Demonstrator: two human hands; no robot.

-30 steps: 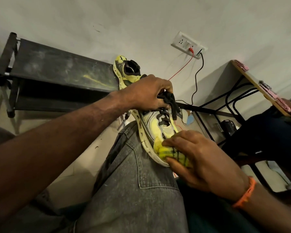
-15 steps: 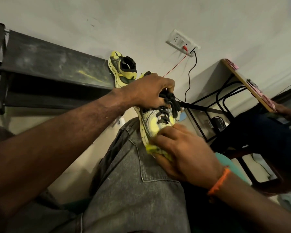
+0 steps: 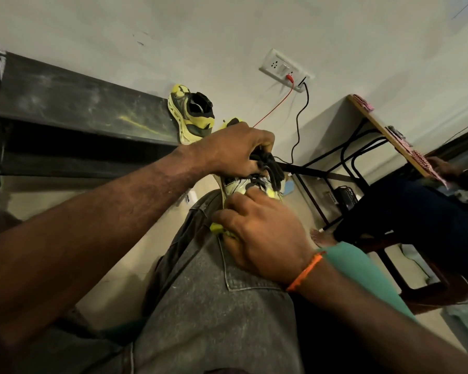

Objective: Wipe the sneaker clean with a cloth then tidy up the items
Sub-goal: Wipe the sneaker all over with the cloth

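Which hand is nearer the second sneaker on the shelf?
Left. The left hand grips the held sneaker's laces just below the second sneaker; the right hand is lower, on the cloth.

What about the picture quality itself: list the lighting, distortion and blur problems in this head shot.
Head view: dim, warm light; wide-angle lens bends and tilts the shelf and wall socket; left forearm looms oversized; right hand hides most of the yellow cloth and the sneaker toe; lower corners fall into deep shadow; edges look soft.
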